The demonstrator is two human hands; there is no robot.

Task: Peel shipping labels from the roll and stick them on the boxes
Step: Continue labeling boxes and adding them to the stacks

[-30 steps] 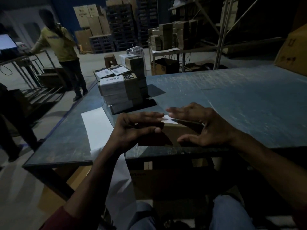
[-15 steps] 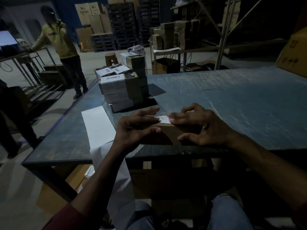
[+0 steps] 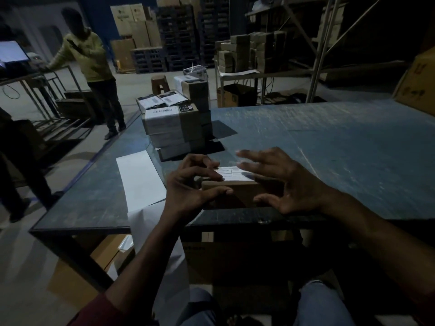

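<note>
Pretty dim warehouse shot. Biggest thing is the blue worktable (image 3: 329,149), scuffed top, taking up most of the view. At the far left corner of it sits a stack of labelled boxes (image 3: 174,130), already wearing white labels, several layers high. Beyond the table there's a person in a yellow top (image 3: 90,60) standing on the floor by a metal rack, plus shelving with more cartons behind (too dark to make out much).

Left of the hands, a white strip of label backing paper (image 3: 138,182) lies flat on the table and hangs over the near edge toward the lap.

The box being worked on, a small brown box (image 3: 235,194), sits right at the near edge of the table between both hands. A white shipping label (image 3: 233,173) lies on its top face.

The left hand (image 3: 190,184) has its fingers curled, fingertips down on the left end of the label, thumb against the box's front side. The right hand (image 3: 289,184) is spread wide, fingers straight over the label's right end (blurred, so can't tell if they touch), thumb near the box's front.
</note>
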